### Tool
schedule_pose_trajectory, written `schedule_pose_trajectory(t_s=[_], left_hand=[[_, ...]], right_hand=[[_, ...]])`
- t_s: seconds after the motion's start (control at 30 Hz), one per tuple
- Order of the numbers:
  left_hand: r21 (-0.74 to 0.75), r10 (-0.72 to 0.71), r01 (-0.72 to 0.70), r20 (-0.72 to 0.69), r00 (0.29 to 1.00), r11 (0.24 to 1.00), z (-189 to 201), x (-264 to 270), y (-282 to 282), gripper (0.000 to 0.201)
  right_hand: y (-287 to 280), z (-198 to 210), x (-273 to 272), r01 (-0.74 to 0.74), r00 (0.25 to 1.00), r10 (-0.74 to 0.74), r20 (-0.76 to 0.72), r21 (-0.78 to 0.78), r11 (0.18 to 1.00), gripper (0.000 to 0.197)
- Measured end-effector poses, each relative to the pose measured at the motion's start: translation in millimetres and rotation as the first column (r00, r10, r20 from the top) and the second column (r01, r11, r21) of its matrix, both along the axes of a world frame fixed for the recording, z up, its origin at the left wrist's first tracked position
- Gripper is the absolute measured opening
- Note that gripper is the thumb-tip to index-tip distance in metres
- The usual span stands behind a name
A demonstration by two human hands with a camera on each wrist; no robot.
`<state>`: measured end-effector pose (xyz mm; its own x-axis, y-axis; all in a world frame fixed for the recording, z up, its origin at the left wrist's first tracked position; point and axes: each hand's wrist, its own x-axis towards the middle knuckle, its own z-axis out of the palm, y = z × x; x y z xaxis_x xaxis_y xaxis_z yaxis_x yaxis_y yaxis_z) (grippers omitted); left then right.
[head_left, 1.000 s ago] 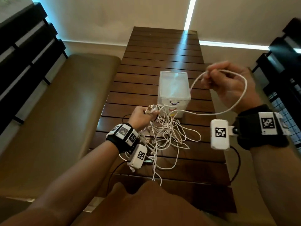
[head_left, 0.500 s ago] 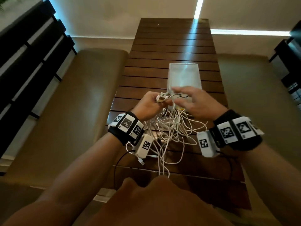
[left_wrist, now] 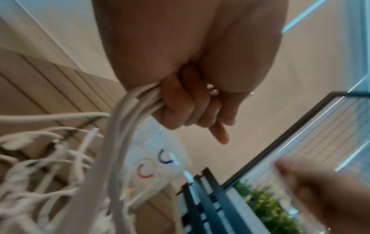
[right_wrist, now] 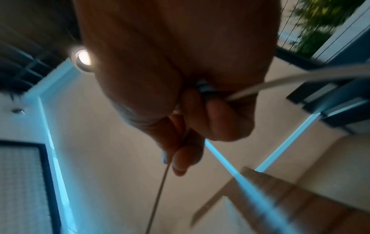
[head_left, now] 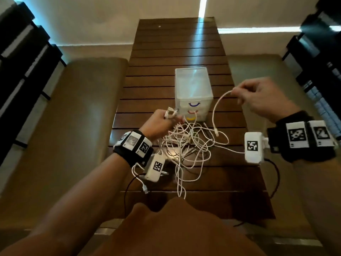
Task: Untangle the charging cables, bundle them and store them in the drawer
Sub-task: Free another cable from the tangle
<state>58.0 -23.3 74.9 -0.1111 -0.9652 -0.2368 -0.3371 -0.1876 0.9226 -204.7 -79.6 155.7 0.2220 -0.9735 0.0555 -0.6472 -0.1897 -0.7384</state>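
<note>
The left hand (head_left: 160, 120) is curled tight around a bunch of white cable ends, just in front of the little plastic drawer box (head_left: 193, 93). The right hand (head_left: 262, 100) pinches one white cable (head_left: 215, 111) and holds it up to the right. The cable pile (head_left: 186, 145) lies on the wooden table (head_left: 177, 52). Half a second ago both hands were together by the plugs; now the right hand has pulled away.
</note>
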Motion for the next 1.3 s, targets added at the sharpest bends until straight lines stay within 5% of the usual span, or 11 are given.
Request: schedule_pose_trajectory(t_s=[0.13, 0.37, 0.4, 0.47, 0.53, 0.6, 0.8, 1.03, 1.17, 1.3], left_hand=[[0.008, -0.155, 0.162, -0.246, 0.957, 0.987, 33.0, -34.1, -11.9, 0.028], [-0.037, -0.303, 0.332, -0.514, 0.803, 0.943, 54.8, -125.7, -12.6, 0.055], [-0.029, -0.328, 0.372, -0.538, 0.776, 0.928, 54.6, -139.8, -10.6, 0.053], [-0.016, -0.415, 0.49, -0.557, 0.719, 0.871, 52.2, -173.9, -3.1, 0.048], [-0.018, -0.514, 0.599, -0.533, 0.672, 0.801, 51.2, -207.9, 9.7, 0.047], [-0.036, -0.605, 0.691, -0.517, 0.606, 0.722, 54.8, -238.4, 26.2, 0.047], [-0.092, -0.785, 0.84, -0.423, 0.453, 0.535, 68.6, -278.1, 47.0, 0.044], [-0.053, -0.842, 0.913, -0.412, 0.349, 0.405, 57.5, -294.0, 62.9, 0.043], [-0.014, -0.884, 0.941, -0.348, 0.313, 0.338, 48.1, -300.9, 78.8, 0.034], [-0.1, -0.972, 0.967, -0.052, 0.23, 0.234, 39.0, -298.1, 79.8, 0.022]], right_hand=[[29.6, -55.6, -57.8, 0.171, 0.965, -0.115, -0.234, 0.235, 0.957, 0.032], [143.2, -117.7, -147.2, 0.515, 0.811, -0.233, -0.537, 0.465, 0.721, 0.033], [154.3, -115.1, -147.1, 0.515, 0.815, -0.265, -0.515, 0.436, 0.738, 0.045], [171.5, -95.4, -136.5, 0.426, 0.905, -0.368, -0.214, 0.418, 0.802, 0.064], [182.7, -70.5, -111.9, 0.197, 0.925, -0.316, 0.211, 0.444, 0.874, 0.076], [191.4, -59.4, -93.4, 0.053, 0.892, -0.248, 0.378, 0.457, 0.888, 0.075], [232.7, -105.9, -114.2, 0.154, 0.853, -0.408, 0.326, 0.589, 0.793, 0.006], [289.3, -211.6, -141.9, 0.527, 0.651, -0.745, 0.147, 0.618, 0.583, 0.038], [279.7, -237.1, -139.6, 0.582, 0.66, -0.745, 0.09, 0.565, 0.585, 0.035], [275.2, -252.5, -140.2, 0.56, 0.711, -0.701, 0.06, 0.554, 0.615, 0.029]])
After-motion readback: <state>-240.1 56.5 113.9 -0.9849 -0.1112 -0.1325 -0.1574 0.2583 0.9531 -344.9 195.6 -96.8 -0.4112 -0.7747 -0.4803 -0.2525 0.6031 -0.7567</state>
